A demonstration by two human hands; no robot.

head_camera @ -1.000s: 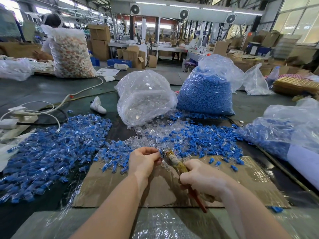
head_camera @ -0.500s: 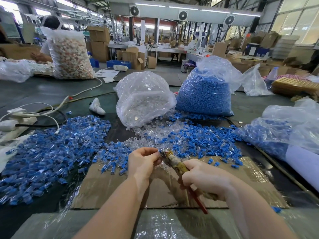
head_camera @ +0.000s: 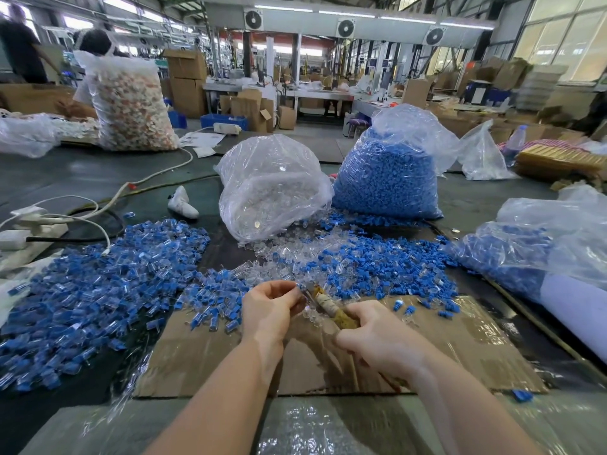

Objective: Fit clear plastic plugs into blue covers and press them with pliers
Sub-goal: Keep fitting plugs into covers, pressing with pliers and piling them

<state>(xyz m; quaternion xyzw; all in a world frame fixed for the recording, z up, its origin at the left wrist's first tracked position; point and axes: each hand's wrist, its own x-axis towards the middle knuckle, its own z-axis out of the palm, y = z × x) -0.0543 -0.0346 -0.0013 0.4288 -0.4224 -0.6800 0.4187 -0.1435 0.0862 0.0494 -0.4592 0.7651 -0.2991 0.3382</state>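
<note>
Where the dark work table (head_camera: 82, 178) spreads out, items are listed by descending size.

Heap of assembled blue-and-clear pieces (head_camera: 88, 290): covers the table's left side, reaching the cardboard edge.

Bag of blue covers (head_camera: 387, 178): clear plastic, upright, at the far centre-right, just beside the bag of clear plastic plugs (head_camera: 269, 188), which slumps to its left with its mouth toward the viewer.

Third bag, part-filled with blue pieces (head_camera: 512, 254): lying at the right edge.

Cardboard sheet (head_camera: 460, 349): flat under both hands, taped glossy, a few stray blue pieces on it.

Loose blue covers (head_camera: 394, 267): scattered between the bags and the cardboard, mixed with loose clear plugs (head_camera: 295, 254) toward the centre.

Right hand (head_camera: 377, 339): fingers curled round the handles of the pliers (head_camera: 328, 305), which point up and left toward the other hand.

Left hand (head_camera: 269, 307): fingers curled, tips pinched together at the plier nose; the piece pinched is too small and blurred to identify.

Pliers: yellowed, worn grip; whether the nose is closed cannot be told.

White power strip (head_camera: 29, 221): far left, cables attached.
</note>
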